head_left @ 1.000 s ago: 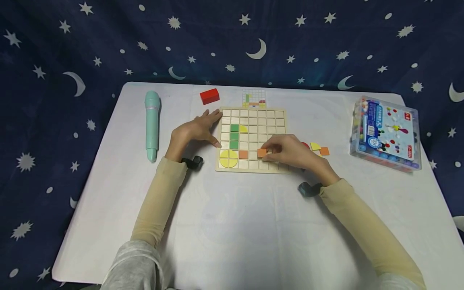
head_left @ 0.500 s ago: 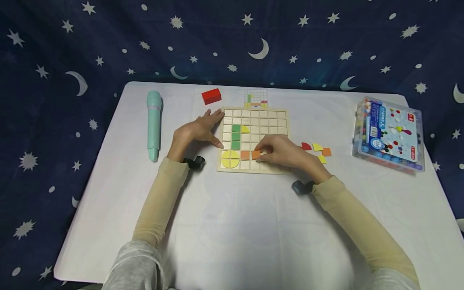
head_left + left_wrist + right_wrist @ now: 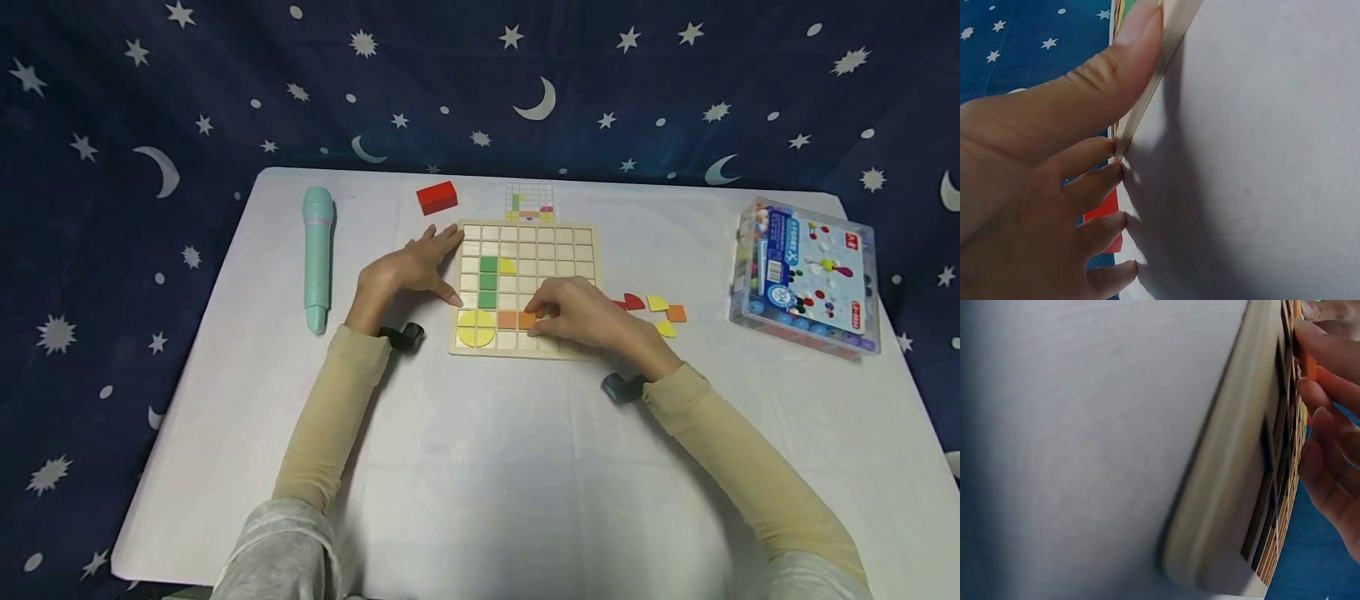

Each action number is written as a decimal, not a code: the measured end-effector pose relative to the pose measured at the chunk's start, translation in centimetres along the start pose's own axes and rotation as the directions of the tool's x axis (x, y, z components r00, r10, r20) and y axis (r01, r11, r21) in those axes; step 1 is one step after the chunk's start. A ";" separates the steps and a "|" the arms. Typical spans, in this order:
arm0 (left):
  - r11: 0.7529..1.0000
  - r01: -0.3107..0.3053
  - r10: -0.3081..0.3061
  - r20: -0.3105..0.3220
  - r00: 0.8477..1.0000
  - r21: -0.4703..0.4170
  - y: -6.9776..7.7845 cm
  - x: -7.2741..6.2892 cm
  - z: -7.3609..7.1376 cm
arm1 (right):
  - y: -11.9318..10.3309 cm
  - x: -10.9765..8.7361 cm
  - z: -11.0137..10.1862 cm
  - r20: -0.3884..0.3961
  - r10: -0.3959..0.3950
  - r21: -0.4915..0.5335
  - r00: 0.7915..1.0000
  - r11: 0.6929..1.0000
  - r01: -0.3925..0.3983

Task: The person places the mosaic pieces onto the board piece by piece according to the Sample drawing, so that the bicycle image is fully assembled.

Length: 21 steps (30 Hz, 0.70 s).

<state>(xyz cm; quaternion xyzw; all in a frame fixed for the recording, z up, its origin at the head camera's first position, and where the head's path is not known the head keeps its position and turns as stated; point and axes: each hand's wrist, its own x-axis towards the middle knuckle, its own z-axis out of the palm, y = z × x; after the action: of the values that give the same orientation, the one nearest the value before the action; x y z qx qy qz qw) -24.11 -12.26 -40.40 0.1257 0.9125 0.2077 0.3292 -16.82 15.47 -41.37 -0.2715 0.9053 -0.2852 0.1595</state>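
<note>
We see the right hand (image 3: 577, 310) pinching an orange square (image 3: 525, 320) between its thumb and finger. The left hand (image 3: 408, 271) is spread wide, with its thumb on the left edge of the wooden board (image 3: 557, 251) and its other fingers fanned out near the far left corner.

The orange square sits just to the left of the right hand, at its fingertips, in the second row from the near edge. Its sides look even, so we find no long way on it. The right hand is the nearer one; the left hand is well apart from it. Just left of it, in the same row, lies another orange tile (image 3: 507, 320). We can't tell if the pinched one lies flat in its spot.

Farther left we see a yellow circle (image 3: 468, 337), and above it three green squares (image 3: 488, 282) in a line. Right of the board lie loose red pieces (image 3: 633, 302) and yellow pieces (image 3: 657, 303). Behind the board are a little picture card (image 3: 529, 202) and a red block (image 3: 437, 198).
</note>
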 end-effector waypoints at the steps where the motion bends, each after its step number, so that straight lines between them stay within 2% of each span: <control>1: 1.000 -0.001 0.001 -0.001 1.000 0.001 0.0 0.0 0.0 | 0.1 0.0 0.0 -0.001 -0.003 0.001 1.000 1.000 0.003; 7: 1.000 -0.005 0.005 -0.003 1.000 0.003 0.1 0.0 0.0 | 0.3 -0.1 0.1 -0.002 -0.017 0.031 1.000 0.999 0.017; 21: 1.000 -0.014 0.015 -0.015 1.000 0.008 0.1 0.1 0.2 | 1.4 -1.5 -0.3 0.003 0.032 0.035 0.999 0.999 -0.032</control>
<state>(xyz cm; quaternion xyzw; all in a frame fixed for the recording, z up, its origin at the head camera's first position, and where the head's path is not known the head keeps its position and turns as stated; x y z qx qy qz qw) -24.04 -12.10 -40.50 0.1320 0.9149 0.2074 0.3201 -16.31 17.43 -41.83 -0.2546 0.9041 -0.2980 0.1700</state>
